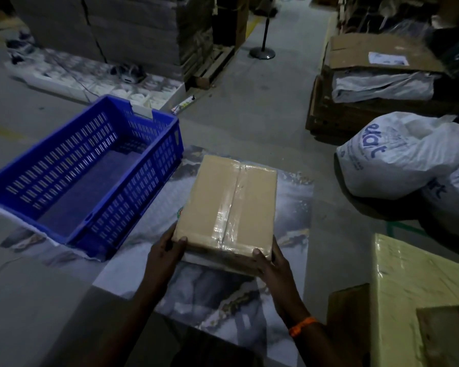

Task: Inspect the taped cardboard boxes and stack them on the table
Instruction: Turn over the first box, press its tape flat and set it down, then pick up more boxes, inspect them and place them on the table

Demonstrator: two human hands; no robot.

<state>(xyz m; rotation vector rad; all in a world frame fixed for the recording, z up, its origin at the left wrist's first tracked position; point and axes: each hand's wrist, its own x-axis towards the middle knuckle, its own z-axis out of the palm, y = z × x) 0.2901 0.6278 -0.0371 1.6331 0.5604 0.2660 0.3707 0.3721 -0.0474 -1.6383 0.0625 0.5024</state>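
Nearest the camera, two bare forearms reached forward over the marble-patterned table, the right wrist ringed by an orange band. The left hand gripped the near left corner of a taped cardboard box, thumb over the top edge and fingers curled down the side. The right hand held the near right corner in the same way, thumb on top. Both hands were closed on the box.

The box lay lengthwise away from the person, its near end seemingly raised a little off the table, though the dim light left that unclear. Clear tape ran along its top seam and over the near edge. A grip at the two near corners probably kept the sealed seam facing up, where it could be checked before stacking. No other box lay beneath it, so this one looked likely to be the base of a stack.

A blue slotted plastic crate stood just to the left on the table, with nothing visible inside. On the floor to the right sat a white sack with blue lettering, only partly legible, perhaps ending in "kart". A yellow wrapped package lay close by on the right. A sheet stuck on a far carton was too small to read.
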